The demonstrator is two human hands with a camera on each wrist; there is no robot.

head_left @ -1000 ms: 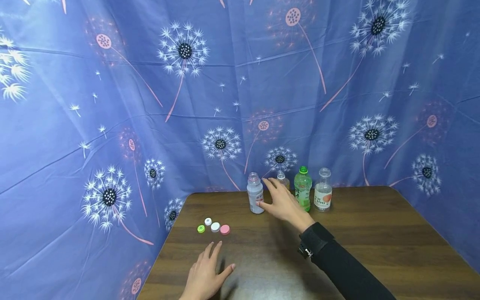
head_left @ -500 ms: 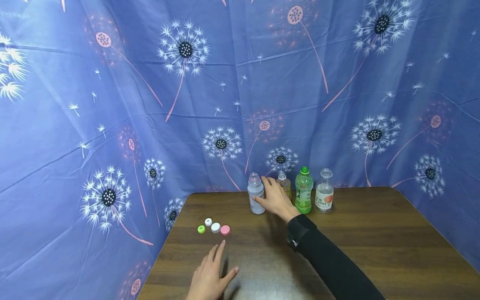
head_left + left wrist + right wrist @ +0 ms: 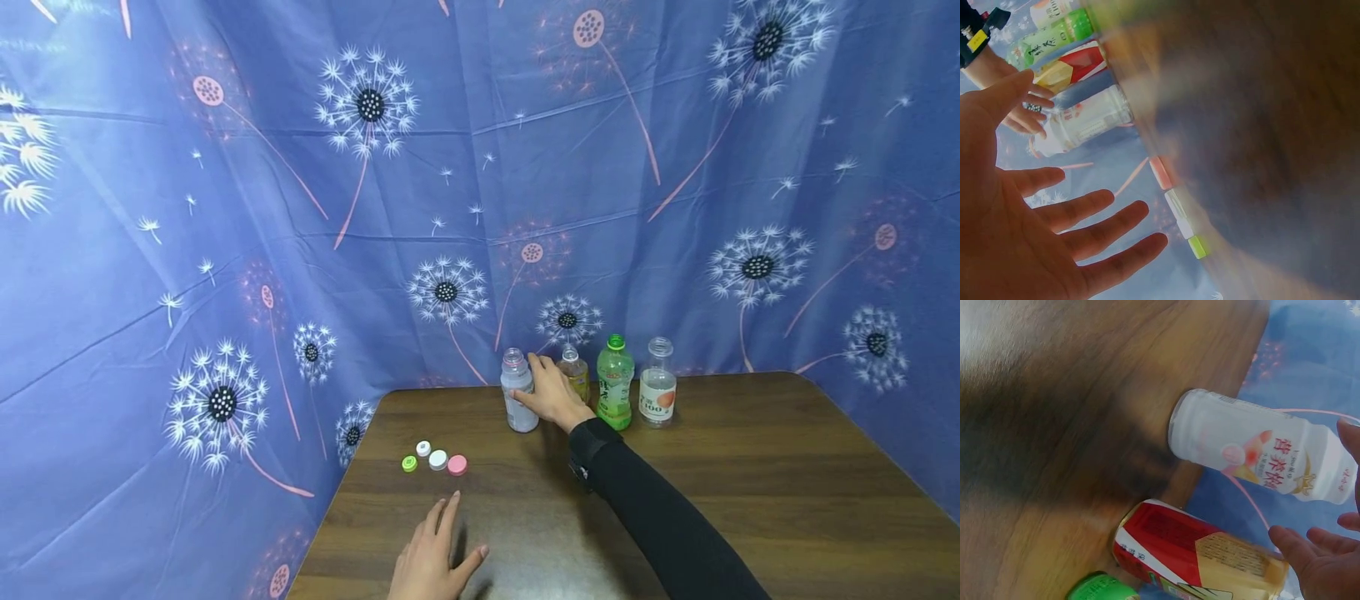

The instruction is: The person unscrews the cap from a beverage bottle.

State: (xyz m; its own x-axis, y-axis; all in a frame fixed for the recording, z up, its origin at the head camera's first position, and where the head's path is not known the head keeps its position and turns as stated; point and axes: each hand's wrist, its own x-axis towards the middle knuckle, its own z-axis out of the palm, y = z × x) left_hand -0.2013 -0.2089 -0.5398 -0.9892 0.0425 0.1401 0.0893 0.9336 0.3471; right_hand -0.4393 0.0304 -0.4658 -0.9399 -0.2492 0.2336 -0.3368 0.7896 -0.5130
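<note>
My right hand (image 3: 558, 396) reaches beside an uncapped white bottle (image 3: 519, 400), its thumb crossing in front of it. In the right wrist view the white bottle (image 3: 1254, 447) stands between the thumb and the spread fingers (image 3: 1294, 547); whether they touch it I cannot tell. Partly behind this hand is a bottle with a red and gold label (image 3: 1197, 553). My left hand (image 3: 431, 558) hovers low over the table with fingers spread, holding nothing. Just beyond it lie a pink cap (image 3: 457, 465), two white caps (image 3: 438, 459) and a green cap (image 3: 408, 463).
An uncapped green bottle (image 3: 615, 387) and a clear bottle with an orange fruit label (image 3: 657, 392) stand farther right in the row. The brown wooden table (image 3: 750, 483) ends at a blue dandelion-print curtain (image 3: 480, 183) behind the bottles.
My right hand has moved left and closer to the white bottle, uncovering more of the red and gold bottle. The left hand has shifted slightly right. Bottles and caps keep their places.
</note>
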